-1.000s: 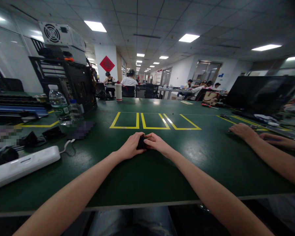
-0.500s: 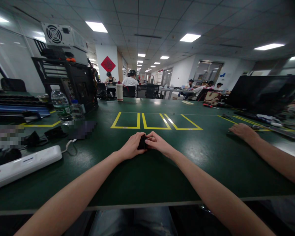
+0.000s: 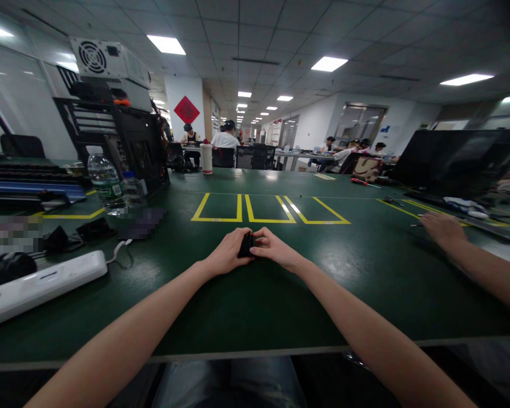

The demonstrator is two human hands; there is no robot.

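Between my two hands, at the middle of the green table (image 3: 255,306), is a small black block-shaped object (image 3: 246,246); its exact kind does not show. My left hand (image 3: 228,250) wraps round its left side, thumb at the near edge and fingers at the far edge. From the right, my right hand (image 3: 272,247) has thumb and fingertips closed against the same object. Parts of it are hidden by the fingers. Just beyond my hands lie yellow tape outlines (image 3: 272,222) on the table top.
At left are a white power strip (image 3: 46,283), a water bottle (image 3: 106,184), a smaller blue-capped bottle (image 3: 132,190) and a computer case (image 3: 140,147). A white tumbler (image 3: 206,157) stands farther back. A co-worker's hand (image 3: 444,229) is at right, near a black monitor (image 3: 459,164).
My hands stay in place around the black object, with the right fingers shifted slightly on it. The co-worker's hand at right has moved farther right.
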